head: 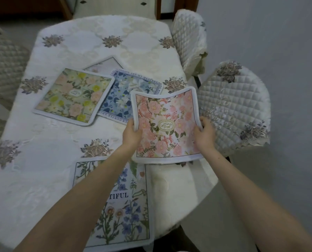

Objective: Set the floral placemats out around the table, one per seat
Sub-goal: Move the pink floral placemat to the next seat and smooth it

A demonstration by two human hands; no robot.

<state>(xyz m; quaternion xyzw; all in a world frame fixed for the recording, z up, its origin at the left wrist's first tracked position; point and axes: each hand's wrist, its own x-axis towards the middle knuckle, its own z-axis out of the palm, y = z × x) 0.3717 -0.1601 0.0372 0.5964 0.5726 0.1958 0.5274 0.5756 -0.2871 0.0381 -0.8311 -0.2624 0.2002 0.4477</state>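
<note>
From the head view, the pink placemat (167, 124) is gripped at its side edges by the left hand (132, 132) and right hand (205, 132), fingers curled around it, above the worktop (42, 160) edge beside the near right chair (237, 113). Placing at this seat appears underway; it must be lowered flat and squared.

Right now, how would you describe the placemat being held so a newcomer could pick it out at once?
Start at the white embroidered tablecloth and go to its right edge, beside the nearer quilted chair. There the left hand and right hand grip the pink floral placemat by its side edges. It alone is lifted and pink; the yellow-green placemat and blue placemat lie flat.
</note>
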